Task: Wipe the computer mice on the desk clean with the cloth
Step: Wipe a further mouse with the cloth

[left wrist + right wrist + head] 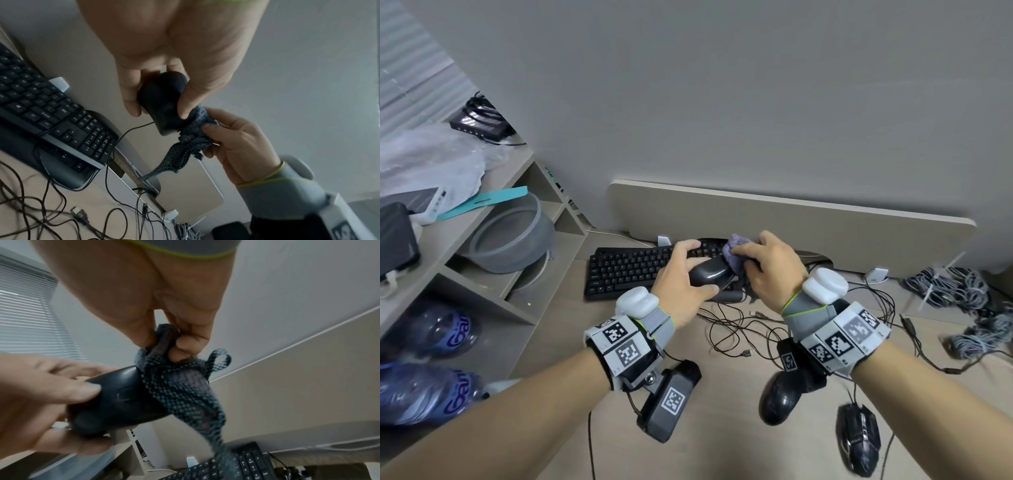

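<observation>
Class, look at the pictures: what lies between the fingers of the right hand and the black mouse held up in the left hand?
The bunched cloth: the right hand pinches it against the mouse, clearest in the right wrist view.

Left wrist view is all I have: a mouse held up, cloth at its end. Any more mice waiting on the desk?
Observer: Yes, two black mice lie on the desk near the right forearm.
Operator: Does the cloth have a hanging loop?
Observer: Yes, the cloth shows a loop beside the right hand's fingers.
Operator: What sits left of the keyboard?
Observer: A shelf unit holding a grey round tub.
</observation>
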`<action>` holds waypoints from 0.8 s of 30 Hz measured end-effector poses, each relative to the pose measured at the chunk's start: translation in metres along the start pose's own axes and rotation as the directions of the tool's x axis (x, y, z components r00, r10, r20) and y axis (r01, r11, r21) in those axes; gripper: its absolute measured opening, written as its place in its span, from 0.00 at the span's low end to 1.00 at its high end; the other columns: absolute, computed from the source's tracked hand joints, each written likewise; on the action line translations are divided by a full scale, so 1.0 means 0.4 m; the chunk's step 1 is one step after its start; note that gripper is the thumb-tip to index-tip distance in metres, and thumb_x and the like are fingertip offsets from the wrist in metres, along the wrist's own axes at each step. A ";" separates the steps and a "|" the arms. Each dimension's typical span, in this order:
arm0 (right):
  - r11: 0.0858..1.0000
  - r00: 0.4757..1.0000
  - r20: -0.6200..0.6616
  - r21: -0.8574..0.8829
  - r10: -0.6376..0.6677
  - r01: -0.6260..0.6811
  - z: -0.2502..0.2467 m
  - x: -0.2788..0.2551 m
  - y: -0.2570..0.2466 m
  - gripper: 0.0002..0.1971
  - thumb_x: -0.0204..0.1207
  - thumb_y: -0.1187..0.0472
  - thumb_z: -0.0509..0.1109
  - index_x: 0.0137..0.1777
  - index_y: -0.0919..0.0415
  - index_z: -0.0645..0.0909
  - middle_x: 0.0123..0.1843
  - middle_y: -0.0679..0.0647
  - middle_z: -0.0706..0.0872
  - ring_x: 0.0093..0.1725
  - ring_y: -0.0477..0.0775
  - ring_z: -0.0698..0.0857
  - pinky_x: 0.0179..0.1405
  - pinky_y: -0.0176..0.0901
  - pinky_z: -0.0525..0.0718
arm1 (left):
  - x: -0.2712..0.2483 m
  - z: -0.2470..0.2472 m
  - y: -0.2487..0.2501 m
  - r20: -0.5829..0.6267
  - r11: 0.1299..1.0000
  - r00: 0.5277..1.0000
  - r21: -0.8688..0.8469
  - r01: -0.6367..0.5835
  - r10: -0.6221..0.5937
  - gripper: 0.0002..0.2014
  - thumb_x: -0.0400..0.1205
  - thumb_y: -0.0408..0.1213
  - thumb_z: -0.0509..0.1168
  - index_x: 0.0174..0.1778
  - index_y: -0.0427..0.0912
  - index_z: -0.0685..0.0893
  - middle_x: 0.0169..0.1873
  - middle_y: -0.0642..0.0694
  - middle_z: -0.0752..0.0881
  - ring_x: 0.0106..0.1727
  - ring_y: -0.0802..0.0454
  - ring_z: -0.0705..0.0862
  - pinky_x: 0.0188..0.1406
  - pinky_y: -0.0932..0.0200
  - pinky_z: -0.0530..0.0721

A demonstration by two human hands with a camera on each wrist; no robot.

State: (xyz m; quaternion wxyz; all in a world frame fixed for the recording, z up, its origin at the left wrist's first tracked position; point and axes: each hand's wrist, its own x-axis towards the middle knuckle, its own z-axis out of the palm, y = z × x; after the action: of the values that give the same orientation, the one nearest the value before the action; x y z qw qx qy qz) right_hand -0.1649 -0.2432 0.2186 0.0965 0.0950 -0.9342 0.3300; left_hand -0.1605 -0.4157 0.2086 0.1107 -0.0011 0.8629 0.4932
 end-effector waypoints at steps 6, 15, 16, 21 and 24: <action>0.984 0.965 0.194 0.031 -0.177 0.174 0.013 -0.036 -0.063 0.17 0.72 0.56 0.56 0.49 0.53 0.88 0.41 0.58 0.79 0.36 0.62 0.81 0.31 0.46 0.80 | -0.003 -0.001 -0.003 -0.035 0.992 0.998 0.118 -0.042 0.047 0.28 0.69 0.33 0.77 0.64 0.54 0.78 0.53 0.55 0.89 0.59 0.49 0.84 0.57 0.60 0.78; 0.986 0.979 0.160 -0.082 -0.129 0.143 0.022 -0.030 -0.052 0.17 0.74 0.56 0.57 0.51 0.58 0.86 0.41 0.60 0.78 0.34 0.56 0.77 0.31 0.40 0.72 | -0.012 -0.005 -0.020 -0.047 0.984 0.996 0.164 -0.072 0.081 0.27 0.70 0.34 0.77 0.64 0.55 0.80 0.51 0.60 0.90 0.60 0.48 0.83 0.64 0.52 0.78; 0.992 0.986 0.156 -0.098 -0.067 0.083 0.013 -0.018 -0.033 0.19 0.74 0.55 0.55 0.52 0.58 0.86 0.43 0.60 0.79 0.37 0.56 0.78 0.34 0.40 0.71 | -0.012 -0.006 -0.023 -0.043 0.983 0.996 0.172 -0.065 0.073 0.27 0.71 0.34 0.77 0.64 0.56 0.79 0.55 0.61 0.89 0.61 0.48 0.82 0.66 0.50 0.78; 0.994 0.989 0.146 -0.106 0.010 0.005 0.015 -0.028 -0.051 0.14 0.77 0.59 0.59 0.55 0.61 0.84 0.43 0.57 0.77 0.41 0.64 0.81 0.34 0.39 0.72 | -0.011 0.000 -0.020 -0.039 0.978 0.996 0.195 -0.072 0.081 0.28 0.70 0.35 0.77 0.65 0.55 0.79 0.56 0.60 0.89 0.61 0.49 0.84 0.65 0.50 0.79; 0.989 0.959 0.248 -0.027 -0.135 0.146 0.016 -0.049 -0.074 0.17 0.75 0.59 0.56 0.53 0.59 0.86 0.41 0.62 0.79 0.37 0.60 0.81 0.33 0.41 0.77 | -0.011 -0.005 -0.018 -0.036 0.977 0.995 0.199 -0.079 0.088 0.29 0.69 0.37 0.78 0.65 0.55 0.80 0.54 0.58 0.91 0.59 0.49 0.85 0.61 0.52 0.81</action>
State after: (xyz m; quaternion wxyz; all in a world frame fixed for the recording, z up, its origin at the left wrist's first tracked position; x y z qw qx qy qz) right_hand -0.1395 -0.2676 0.2268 0.0057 0.1990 -0.9371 0.2868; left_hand -0.1557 -0.4216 0.2044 0.0702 0.0351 0.9091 0.4091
